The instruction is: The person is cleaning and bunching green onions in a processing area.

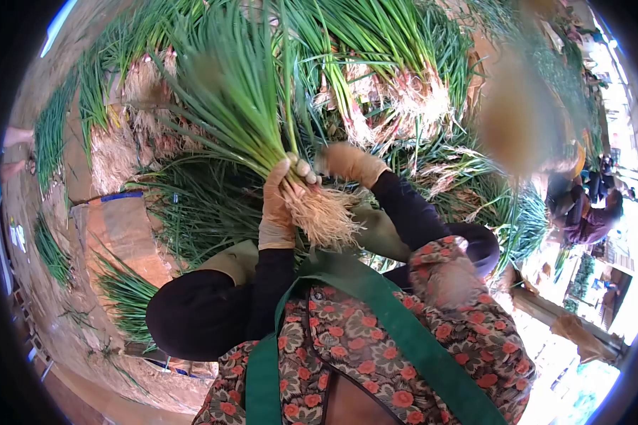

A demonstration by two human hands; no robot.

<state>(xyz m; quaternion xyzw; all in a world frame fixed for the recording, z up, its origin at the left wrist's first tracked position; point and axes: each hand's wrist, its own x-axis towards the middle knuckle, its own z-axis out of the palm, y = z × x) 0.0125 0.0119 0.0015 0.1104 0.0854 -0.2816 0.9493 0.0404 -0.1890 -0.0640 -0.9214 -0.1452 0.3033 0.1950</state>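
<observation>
A bunch of green onions with pale, stringy roots is in my left hand. The hand wears a light tan glove, and its fingers wrap round the stems just above the roots. Long green leaves fan up and away from me. To the right of the stems is my right hand, also gloved. Its fingers point toward the bunch and are partly blurred; whether they pinch a leaf cannot be seen. Beneath both hands lie loose green onions.
More bunches of green onions lie ahead, roots toward me; others are at the left. An orange-brown sheet lies on the ground at left, with onions nearby. Another person sits far right. A brown blur obscures the upper right.
</observation>
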